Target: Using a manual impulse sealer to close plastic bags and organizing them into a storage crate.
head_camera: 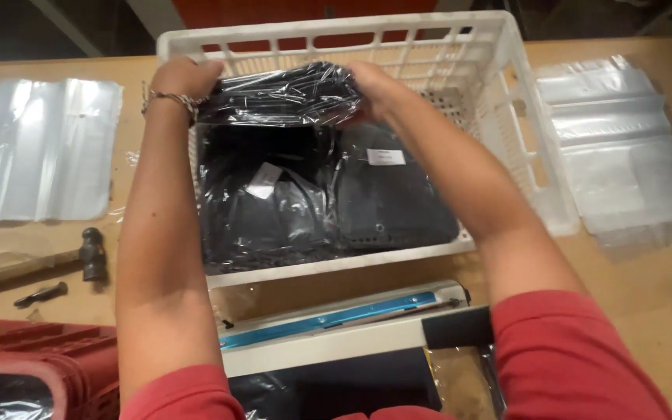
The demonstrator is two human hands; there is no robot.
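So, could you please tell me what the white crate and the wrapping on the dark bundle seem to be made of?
White crate: apparently moulded rigid plastic, matt, with slotted walls. Wrapping on the dark bundle, held between left hand and right hand: thin clear plastic film, glossy, crinkled with bright glints.

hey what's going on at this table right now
A person holds a black item sealed in clear plastic with both hands, the left hand on one end and the right hand on the other, over a white plastic crate. More bagged black items already lie inside the crate. A heat sealer with a blue strip sits just in front of the crate. Stacks of empty clear bags lie on either side, and a hammer rests on the wooden table to the left.
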